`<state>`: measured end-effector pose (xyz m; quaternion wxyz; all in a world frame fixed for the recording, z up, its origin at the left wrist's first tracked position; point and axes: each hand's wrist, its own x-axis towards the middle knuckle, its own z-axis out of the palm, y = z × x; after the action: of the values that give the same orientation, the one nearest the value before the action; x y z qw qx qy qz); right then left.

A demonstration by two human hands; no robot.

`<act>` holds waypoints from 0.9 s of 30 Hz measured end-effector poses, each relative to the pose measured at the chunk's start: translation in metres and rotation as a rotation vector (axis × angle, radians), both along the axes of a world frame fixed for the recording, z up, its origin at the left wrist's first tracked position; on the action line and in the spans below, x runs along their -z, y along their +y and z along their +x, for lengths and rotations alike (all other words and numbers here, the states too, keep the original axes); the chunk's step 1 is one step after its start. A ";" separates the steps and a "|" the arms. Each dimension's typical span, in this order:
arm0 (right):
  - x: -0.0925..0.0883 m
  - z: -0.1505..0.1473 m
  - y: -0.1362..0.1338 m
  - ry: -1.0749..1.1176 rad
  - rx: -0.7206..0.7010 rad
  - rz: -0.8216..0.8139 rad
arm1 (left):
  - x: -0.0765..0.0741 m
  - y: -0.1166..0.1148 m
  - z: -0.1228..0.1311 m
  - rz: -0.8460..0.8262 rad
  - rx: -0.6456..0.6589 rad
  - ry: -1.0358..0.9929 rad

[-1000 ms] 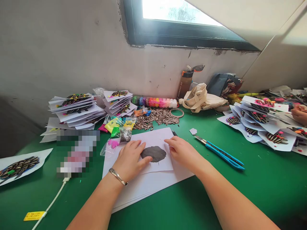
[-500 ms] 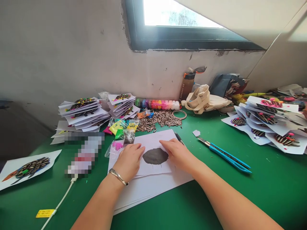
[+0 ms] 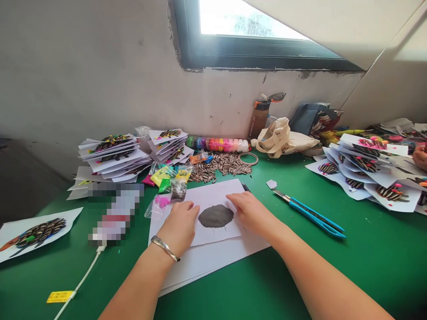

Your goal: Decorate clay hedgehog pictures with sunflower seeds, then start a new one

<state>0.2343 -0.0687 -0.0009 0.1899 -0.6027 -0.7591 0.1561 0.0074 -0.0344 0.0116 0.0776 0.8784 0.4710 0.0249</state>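
A flat, dark grey, clay-like oval (image 3: 216, 216) lies on a small white sheet (image 3: 213, 236), with short drawn lines below it. Larger white paper (image 3: 200, 264) is stacked underneath. On the left part of the sheet rests my left hand (image 3: 178, 222), open, its thumb and forefinger apart just left of the oval. My right hand (image 3: 252, 212) lies over the sheet's right edge, fingers stretched toward the oval and a small gap from it; some of its fingers are hidden. A dark pen (image 3: 245, 186) pokes out behind that hand.
A blue utility knife (image 3: 315, 217) lies to the right, blade showing. Behind are bagged clay (image 3: 163, 177), sunflower seeds (image 3: 222, 167) and a tape ring (image 3: 248, 159). Stacks of seed-decorated cards (image 3: 111, 155) stand left and right (image 3: 370, 166). Another person's hand (image 3: 420, 156) shows at far right.
My right hand has drawn back slightly to the right, off the oval's edge. The left hand stays about where it was. Another person's hand has come further into view at far right.
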 end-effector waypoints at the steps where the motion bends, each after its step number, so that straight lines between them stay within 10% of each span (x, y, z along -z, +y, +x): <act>1: 0.001 0.000 0.001 0.000 -0.016 0.002 | -0.001 -0.001 0.001 0.001 -0.003 0.011; 27: 0.011 -0.018 -0.048 -0.233 0.071 0.232 | -0.001 -0.015 0.023 -0.149 -0.026 0.024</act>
<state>0.2159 -0.1166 -0.0120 0.1745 -0.6172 -0.7671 -0.0105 0.0309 -0.0490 0.0123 0.1366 0.8643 0.4836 -0.0199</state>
